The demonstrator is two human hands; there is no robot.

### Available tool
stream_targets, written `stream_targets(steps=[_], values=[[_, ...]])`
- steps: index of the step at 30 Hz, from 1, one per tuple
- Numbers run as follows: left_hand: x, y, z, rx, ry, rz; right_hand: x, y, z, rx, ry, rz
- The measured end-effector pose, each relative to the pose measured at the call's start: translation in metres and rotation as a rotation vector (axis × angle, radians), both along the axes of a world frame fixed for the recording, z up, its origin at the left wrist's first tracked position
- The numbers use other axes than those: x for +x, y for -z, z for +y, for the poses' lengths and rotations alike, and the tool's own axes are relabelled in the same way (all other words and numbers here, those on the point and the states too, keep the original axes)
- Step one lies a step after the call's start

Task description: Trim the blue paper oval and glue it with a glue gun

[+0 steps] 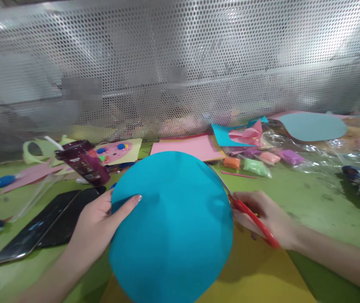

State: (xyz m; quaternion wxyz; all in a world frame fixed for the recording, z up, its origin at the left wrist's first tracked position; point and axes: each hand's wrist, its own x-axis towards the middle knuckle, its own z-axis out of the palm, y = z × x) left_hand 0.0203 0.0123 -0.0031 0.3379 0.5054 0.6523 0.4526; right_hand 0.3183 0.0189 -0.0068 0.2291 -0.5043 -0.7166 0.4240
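Note:
A large round piece of blue paper (173,227) is held up over the green table. My left hand (99,225) grips its left edge, thumb on the front face. My right hand (266,216) is closed round the red handles of a pair of scissors (249,214). The scissor blades run up and left along the paper's right edge. Under the paper lies a yellow sheet (255,273).
Two dark phones (45,225) lie at the left beside a maroon drink carton (85,162) with a straw. Pink paper (188,147), clay packets (257,166), plastic bags and a blue cut-out (312,126) crowd the back. A perforated metal screen (180,63) stands behind.

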Motion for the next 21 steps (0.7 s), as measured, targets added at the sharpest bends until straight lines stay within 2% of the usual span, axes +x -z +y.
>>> stream_targets(steps=[21], values=[[0.003,-0.0052,-0.0013,0.01,-0.014,0.082,-0.0016,-0.0037,-0.001,-0.106,0.025,0.029]])
